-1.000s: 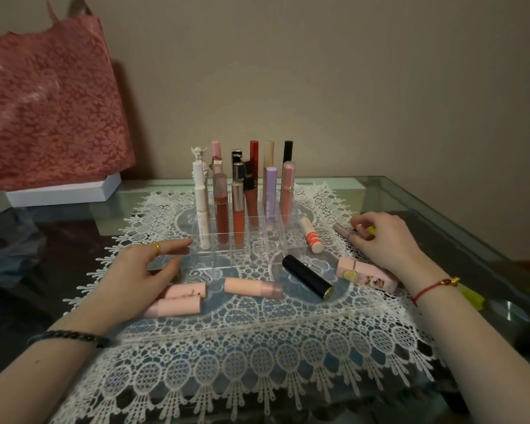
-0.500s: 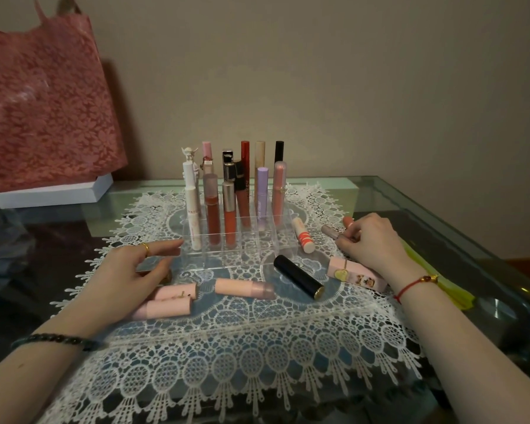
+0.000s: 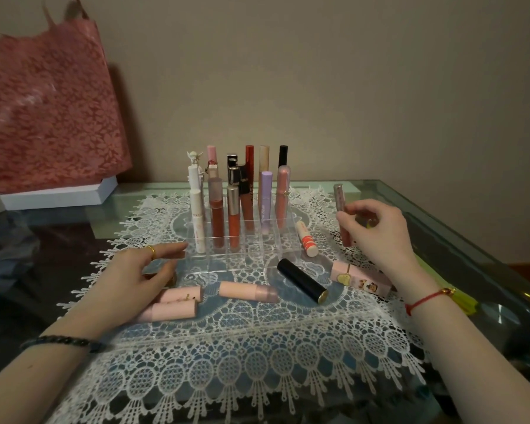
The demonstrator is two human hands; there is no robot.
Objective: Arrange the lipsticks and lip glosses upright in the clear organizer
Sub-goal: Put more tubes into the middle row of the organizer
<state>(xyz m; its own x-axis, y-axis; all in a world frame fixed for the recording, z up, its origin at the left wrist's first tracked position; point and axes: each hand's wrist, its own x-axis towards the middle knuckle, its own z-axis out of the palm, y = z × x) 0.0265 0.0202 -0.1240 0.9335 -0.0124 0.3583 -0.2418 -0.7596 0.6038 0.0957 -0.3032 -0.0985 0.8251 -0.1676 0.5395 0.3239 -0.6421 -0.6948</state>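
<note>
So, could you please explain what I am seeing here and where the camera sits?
There is no machine here: a person works with two bare hands, and the one picture comes from a camera worn on the head, looking forward and down. On a glass table lies a lace mat with a clear organizer, where many lipsticks and glosses stand upright. Loose on the mat lie a black lipstick, three pale pink tubes, a white tube with orange stripes and a pink case. The left hand lies open by the organizer's near left corner. The right hand holds a lip gloss tube, roughly upright, above the mat.
</note>
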